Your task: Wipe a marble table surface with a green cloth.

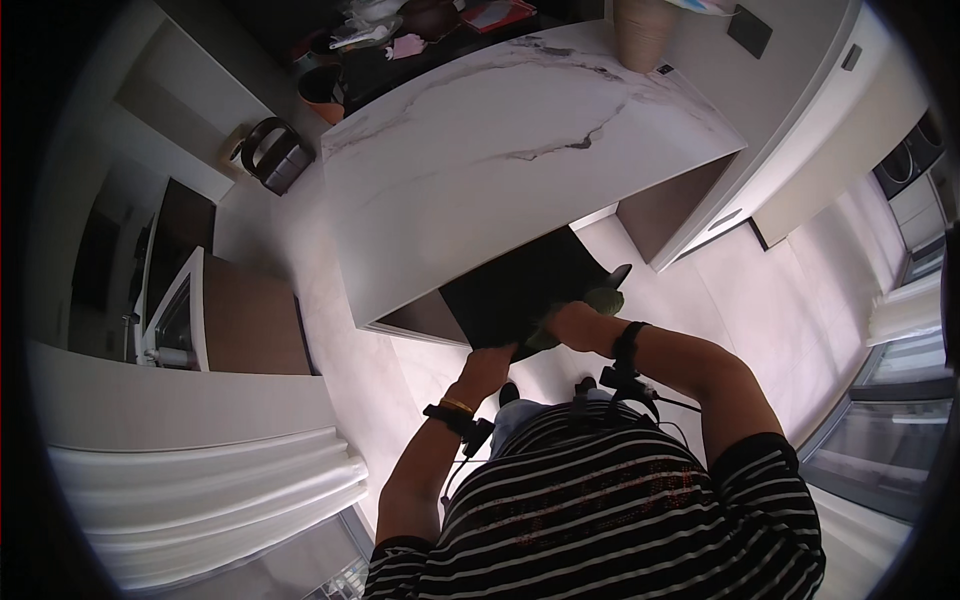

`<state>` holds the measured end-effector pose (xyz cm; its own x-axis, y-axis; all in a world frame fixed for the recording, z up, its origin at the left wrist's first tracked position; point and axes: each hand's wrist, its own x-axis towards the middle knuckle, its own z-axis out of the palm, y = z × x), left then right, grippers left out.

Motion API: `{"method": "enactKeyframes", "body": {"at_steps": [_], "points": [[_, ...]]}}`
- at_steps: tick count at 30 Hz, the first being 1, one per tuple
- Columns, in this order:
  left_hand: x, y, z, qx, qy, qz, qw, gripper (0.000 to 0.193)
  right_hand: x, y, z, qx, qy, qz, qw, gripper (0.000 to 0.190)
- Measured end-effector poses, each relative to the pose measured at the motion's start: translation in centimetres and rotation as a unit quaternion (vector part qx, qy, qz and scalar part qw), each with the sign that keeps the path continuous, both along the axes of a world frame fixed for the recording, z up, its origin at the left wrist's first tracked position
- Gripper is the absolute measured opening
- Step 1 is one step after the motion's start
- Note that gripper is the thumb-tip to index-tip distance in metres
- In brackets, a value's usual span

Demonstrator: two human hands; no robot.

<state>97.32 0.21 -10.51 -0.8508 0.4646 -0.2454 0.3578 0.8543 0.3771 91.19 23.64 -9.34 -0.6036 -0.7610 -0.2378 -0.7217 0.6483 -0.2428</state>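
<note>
A black chair-like piece (525, 285) with a smooth, dark surface stands partly under the marble-patterned table (465, 195). My right hand (577, 326) lies over its near right part with a green cloth (604, 301), which shows on both sides of the hand. The hand and cloth are slightly blurred. At the near left edge of the black piece is my left hand (491, 367), touching it; its fingertips are hidden, so its grip cannot be made out. Both wrists wear black straps with small devices and cables.
A ribbed vase (643, 34) stands at the table's far right. Beyond the table is a dark surface with bags and a pink cloth (406, 46). A dark handled appliance or container (279, 157) sits at left. Table side panels (675, 210) flank the black piece. White curtains (217, 495) hang at lower left.
</note>
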Motion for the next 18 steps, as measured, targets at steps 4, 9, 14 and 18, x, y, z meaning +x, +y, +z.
{"method": "enactKeyframes", "body": {"at_steps": [4,9,14,18], "points": [[1.9,-1.0,2.4,0.025,-0.039,-0.022,0.999,0.036,3.4,-1.0,-0.5,0.012,-0.035,0.017,0.999,0.011],[6.4,-3.3,2.5,0.028,-0.072,-0.022,0.997,0.038,5.9,0.2,3.7,0.004,-0.240,0.075,0.968,0.028],[6.8,-4.1,2.0,0.031,-0.041,0.005,0.999,0.035,4.9,6.2,5.1,-0.037,-0.322,-0.029,0.946,0.051],[6.9,-0.9,2.1,0.040,-0.072,-0.006,0.997,0.042,0.6,9.3,2.6,0.166,-0.247,-0.043,0.954,0.059]]}}
